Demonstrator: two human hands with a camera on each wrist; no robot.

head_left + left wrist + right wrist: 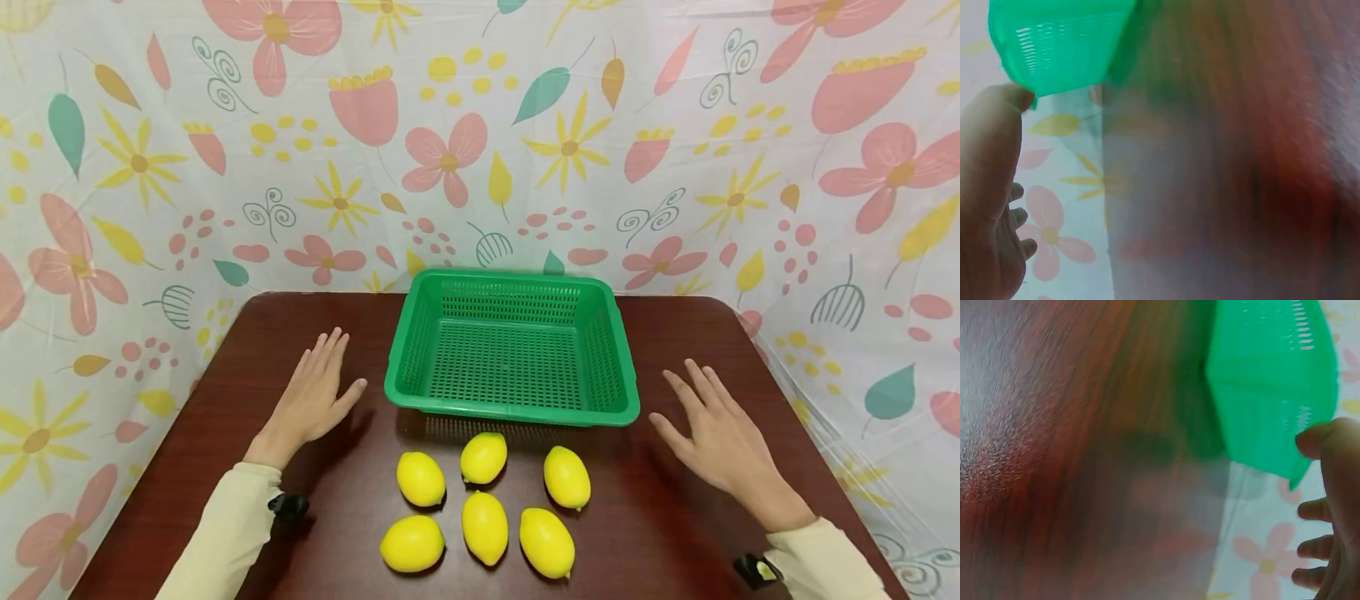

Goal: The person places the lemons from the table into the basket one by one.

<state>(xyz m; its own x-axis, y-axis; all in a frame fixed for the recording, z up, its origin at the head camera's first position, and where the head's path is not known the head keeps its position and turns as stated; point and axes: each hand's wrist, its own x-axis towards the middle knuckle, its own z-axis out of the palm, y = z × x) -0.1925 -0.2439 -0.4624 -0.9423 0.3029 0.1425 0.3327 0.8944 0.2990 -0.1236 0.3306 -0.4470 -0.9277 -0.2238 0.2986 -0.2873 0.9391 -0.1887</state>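
A green plastic basket with slotted walls and floor stands at the back middle of the table, with nothing in it. In front of it lie several yellow lemons in two loose rows. To the basket's left, my left hand is held over the table with its fingers straight and holds nothing. On the other side my right hand has its fingers spread, also holding nothing. Both hands are apart from the basket and the lemons in the head view. Each wrist view shows a thumb and fingertips near the basket's side.
The dark red-brown wooden table has a glossy top. A white cloth printed with flowers and leaves hangs behind it and along both sides. Black wrist devices sit at the cuffs of the cream sleeves.
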